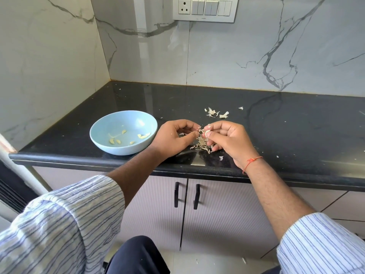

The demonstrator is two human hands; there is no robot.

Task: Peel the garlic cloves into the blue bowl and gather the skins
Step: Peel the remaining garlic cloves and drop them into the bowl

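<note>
Peeling is under way at the front of the black desk (276, 119): the right hand (227, 141) pinches a pale garlic clove (207, 133) between thumb and forefinger, and the left hand (173, 137) has its fingertips curled in beside it, apparently nipping a flake of skin, though the piece is too small to be sure of. Directly under both hands lies a loose heap of papery skins (201, 145), with a second, smaller scatter of skins (215, 113) farther back on the desk and stray specks well apart to the right. The blue bowl (102, 143) sits just left of the left hand, near the desk's front edge, holding several peeled cloves (143, 136).

As I judge it, the skins are the likeliest trouble: they are light and lie close to the edge, so a sweep of a wrist or sleeve could send them to the floor, where a few flecks already show. The clove is small and probably slick once bare, so it may slip out of the pinch and fall among the skins instead of into the bowl. The bowl itself stands near enough to the left forearm to be nudged.

No brand, label or readable writing shows anywhere; the switch plate (205, 8) on the marble wall carries only marks too small to read.
</note>
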